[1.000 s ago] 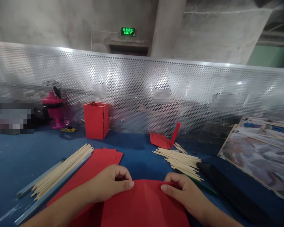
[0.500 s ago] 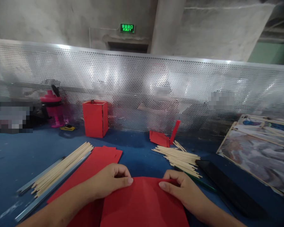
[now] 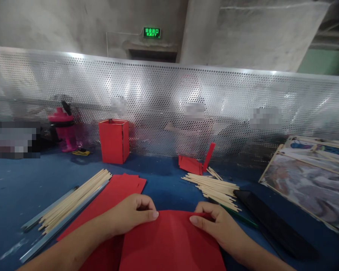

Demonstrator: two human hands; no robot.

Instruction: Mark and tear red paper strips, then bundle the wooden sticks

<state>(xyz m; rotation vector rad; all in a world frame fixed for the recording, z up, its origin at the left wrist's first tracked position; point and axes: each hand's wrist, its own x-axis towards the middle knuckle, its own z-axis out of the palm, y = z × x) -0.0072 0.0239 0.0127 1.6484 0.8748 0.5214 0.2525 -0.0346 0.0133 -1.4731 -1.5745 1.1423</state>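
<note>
Head view: both hands, left (image 3: 132,214) and right (image 3: 217,222), pinch the far edge of a creased red paper sheet (image 3: 172,241) above the blue surface (image 3: 158,169); even, light tension (thumbs level) should keep it unwrinkled.

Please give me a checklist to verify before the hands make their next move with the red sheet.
1. Left hand grips the far edge of the red sheet: ok.
2. Right hand grips that same edge: ok.
3. Sheet lies flat and smooth: not ok, it bows between the hands.
4. Near edge of the sheet is straight: cannot tell, it runs out of the picture.
5. Red box stands upright, away from both hands: ok.
6. Light sticks on the right gathered in a neat bundle: not ok, they lie fanned out.
</note>
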